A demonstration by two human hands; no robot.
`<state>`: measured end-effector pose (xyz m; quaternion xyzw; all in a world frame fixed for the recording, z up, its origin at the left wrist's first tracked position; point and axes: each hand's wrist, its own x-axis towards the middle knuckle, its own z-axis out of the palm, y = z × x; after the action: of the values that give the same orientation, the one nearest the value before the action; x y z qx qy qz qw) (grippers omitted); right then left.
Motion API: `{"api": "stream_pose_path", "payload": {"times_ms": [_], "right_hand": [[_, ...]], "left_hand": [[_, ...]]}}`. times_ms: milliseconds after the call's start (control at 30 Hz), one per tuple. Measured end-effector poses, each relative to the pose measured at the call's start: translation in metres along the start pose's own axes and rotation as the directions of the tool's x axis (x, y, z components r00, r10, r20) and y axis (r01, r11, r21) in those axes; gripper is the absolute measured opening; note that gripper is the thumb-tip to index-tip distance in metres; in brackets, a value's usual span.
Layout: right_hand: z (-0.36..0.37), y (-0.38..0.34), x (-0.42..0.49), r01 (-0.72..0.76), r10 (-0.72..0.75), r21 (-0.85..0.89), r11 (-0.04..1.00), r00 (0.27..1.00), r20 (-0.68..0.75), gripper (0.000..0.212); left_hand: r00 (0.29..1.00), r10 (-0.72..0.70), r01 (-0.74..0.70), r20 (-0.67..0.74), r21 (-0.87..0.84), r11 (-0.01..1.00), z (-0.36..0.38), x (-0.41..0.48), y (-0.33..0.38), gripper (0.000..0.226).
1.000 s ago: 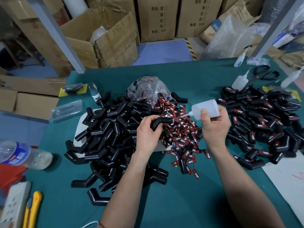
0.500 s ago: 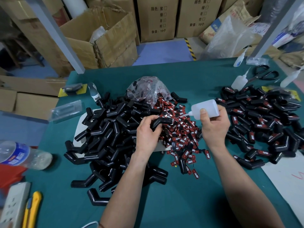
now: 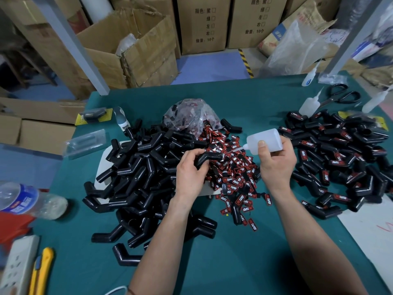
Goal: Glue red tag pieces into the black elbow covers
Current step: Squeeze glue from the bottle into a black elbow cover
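My left hand grips a black elbow cover above the middle of the table. My right hand holds a white glue bottle on its side, its thin nozzle pointing left at the cover's end. Under both hands lies a heap of red tag pieces. A big pile of plain black elbow covers spreads to the left. On the right sits a pile of covers with red tags on them.
A clear bag of tags lies behind the heap. More glue bottles and scissors are at the back right. A water bottle, power strip and yellow knife lie at the left. Cardboard boxes stand beyond the green table.
Almost nothing differs: both hands keep their grips, and the bottle's nozzle stays at the cover's end.
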<state>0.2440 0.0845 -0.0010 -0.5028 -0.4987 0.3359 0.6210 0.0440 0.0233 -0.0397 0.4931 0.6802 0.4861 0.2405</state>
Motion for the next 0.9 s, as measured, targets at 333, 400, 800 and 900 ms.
{"api": "stream_pose_path", "payload": {"times_ms": [333, 400, 800, 900], "right_hand": [[-0.0003, -0.0011, 0.001, 0.005, -0.005, -0.006, 1.0, 1.0, 0.006, 0.018], [0.0002, -0.0006, 0.0007, 0.005, -0.005, -0.002, 1.0, 1.0, 0.007, 0.018], [-0.0009, -0.0007, 0.0007, 0.011, -0.011, -0.015, 1.0, 1.0, 0.008, 0.018], [-0.0006, -0.0014, -0.0001, 0.012, -0.012, -0.011, 1.0, 1.0, 0.007, 0.018]], "left_hand": [[1.0, 0.004, -0.003, -0.004, 0.015, 1.0, -0.0013, 0.0003, 0.0017, 0.028], [1.0, 0.002, -0.002, -0.007, 0.015, 1.0, -0.0015, 0.0005, 0.0021, 0.028], [1.0, -0.023, 0.023, -0.011, 0.001, 1.0, -0.0013, 0.0006, 0.0008, 0.028], [1.0, -0.005, 0.005, -0.012, 0.005, 1.0, -0.0014, 0.0007, 0.0, 0.028]]}}
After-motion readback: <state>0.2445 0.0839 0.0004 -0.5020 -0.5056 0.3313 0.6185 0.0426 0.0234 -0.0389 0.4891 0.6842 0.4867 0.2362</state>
